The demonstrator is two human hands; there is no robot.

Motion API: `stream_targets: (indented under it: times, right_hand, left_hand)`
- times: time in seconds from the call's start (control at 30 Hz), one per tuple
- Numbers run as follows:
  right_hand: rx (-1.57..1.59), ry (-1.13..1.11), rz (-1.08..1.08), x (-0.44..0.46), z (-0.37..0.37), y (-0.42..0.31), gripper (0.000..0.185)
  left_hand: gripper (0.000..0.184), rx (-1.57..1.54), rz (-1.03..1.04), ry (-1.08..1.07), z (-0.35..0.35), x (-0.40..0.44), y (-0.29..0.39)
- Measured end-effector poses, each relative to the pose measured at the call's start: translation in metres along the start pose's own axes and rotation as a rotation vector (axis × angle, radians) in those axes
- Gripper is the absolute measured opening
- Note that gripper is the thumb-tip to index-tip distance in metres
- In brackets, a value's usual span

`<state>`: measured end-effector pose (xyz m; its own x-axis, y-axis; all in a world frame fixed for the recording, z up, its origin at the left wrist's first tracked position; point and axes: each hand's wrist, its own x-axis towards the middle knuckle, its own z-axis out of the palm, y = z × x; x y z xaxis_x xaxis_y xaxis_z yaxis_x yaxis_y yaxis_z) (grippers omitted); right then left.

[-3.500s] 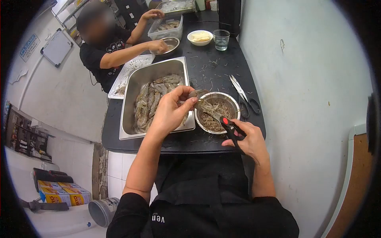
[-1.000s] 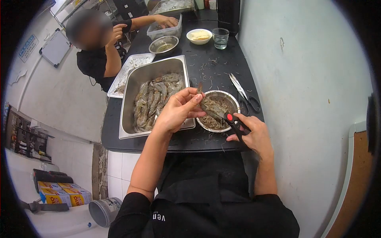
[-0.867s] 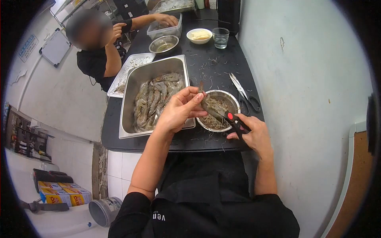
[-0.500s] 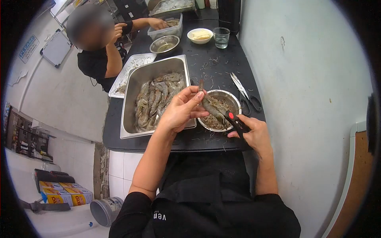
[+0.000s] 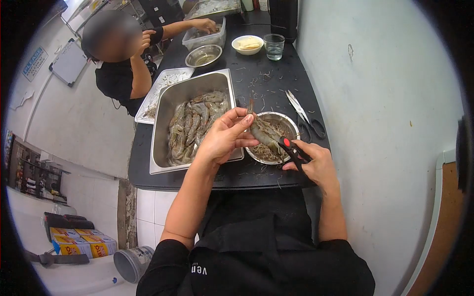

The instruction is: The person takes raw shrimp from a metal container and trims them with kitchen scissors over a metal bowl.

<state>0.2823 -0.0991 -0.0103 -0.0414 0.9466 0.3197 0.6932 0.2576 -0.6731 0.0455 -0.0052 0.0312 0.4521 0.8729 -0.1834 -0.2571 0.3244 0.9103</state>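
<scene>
Pinched in my left hand (image 5: 228, 133) is a raw grey shrimp (image 5: 262, 134), its tail pointing up past my thumb. My right hand (image 5: 317, 165) grips a pair of scissors (image 5: 295, 152) with black handles and a red pivot; their blades are at the shrimp's lower end, partly hidden. Directly beneath is a round metal bowl (image 5: 296, 129) holding thin shrimp trimmings (image 5: 264, 152). Left of my left hand stands a deep steel pan (image 5: 163, 123) with many whole shrimp (image 5: 190, 126) in it.
A second pair of scissors (image 5: 302, 111) lies on the black table (image 5: 256, 93) by the wall. Farther back are a glass of water (image 5: 274, 48), a white bowl (image 5: 248, 45), a metal bowl (image 5: 204, 55) and a white tray (image 5: 148, 106). A co-worker's hand (image 5: 205, 25) is over a plastic tub (image 5: 221, 37).
My hands, the shrimp and the scissors stay almost in place. The co-worker's hand has lifted a little and moved right, above the plastic tub.
</scene>
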Motion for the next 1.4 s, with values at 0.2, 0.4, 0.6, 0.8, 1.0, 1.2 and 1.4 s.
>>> stream_targets:
  times: [0.2,0.4,0.6,0.8,1.0,1.2,1.4]
  right_hand:
    - [-0.154,0.064,-0.04,-0.001,0.003,0.006,0.058]
    - [-0.163,0.122,-0.165,0.005,0.002,0.008,0.056]
    - [-0.203,0.148,-0.249,0.008,0.001,0.018,0.057]
    - [-0.216,0.157,-0.257,0.009,-0.004,0.017,0.051]
    - [-0.25,0.142,-0.295,0.01,-0.003,0.026,0.046]
    - [-0.331,0.143,-0.298,0.007,-0.007,0.024,0.052]
    - [-0.119,0.224,-0.188,0.008,-0.004,0.01,0.047]
  left_hand:
    - [0.019,-0.015,-0.026,-0.01,-0.003,0.001,0.0]
    - [0.017,-0.104,-0.114,-0.083,-0.008,-0.001,0.007]
    - [0.018,-0.235,-0.175,-0.22,-0.011,-0.001,0.007]
    - [0.018,-0.193,-0.208,-0.234,-0.012,-0.001,0.008]
    - [0.016,-0.276,-0.25,-0.304,-0.015,0.001,0.005]
    - [0.017,-0.224,-0.257,-0.298,-0.022,0.003,0.002]
    - [0.018,-0.144,-0.141,-0.188,-0.028,-0.004,0.003]
